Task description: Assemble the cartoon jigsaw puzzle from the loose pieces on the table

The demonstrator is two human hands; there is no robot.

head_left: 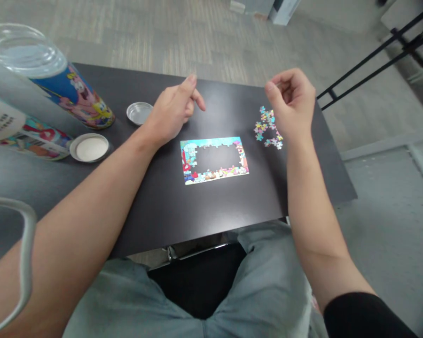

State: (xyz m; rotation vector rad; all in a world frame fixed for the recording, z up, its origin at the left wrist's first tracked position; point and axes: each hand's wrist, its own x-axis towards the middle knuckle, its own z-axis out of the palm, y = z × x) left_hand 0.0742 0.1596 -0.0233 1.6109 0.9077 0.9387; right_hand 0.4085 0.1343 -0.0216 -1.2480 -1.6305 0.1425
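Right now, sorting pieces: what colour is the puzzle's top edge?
Light blue top edge, head view.

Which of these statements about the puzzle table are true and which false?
1. The puzzle frame has its border joined and its middle open. True.
2. The loose pieces lie left of the frame. False: they lie to its right, by the right hand.
3. The left hand lies flat on the frame. False: it is beyond the frame's top left corner, fingers curled.
4. Two round lids lie near the cartoon tube. True.
5. The table is white. False: it is dark.
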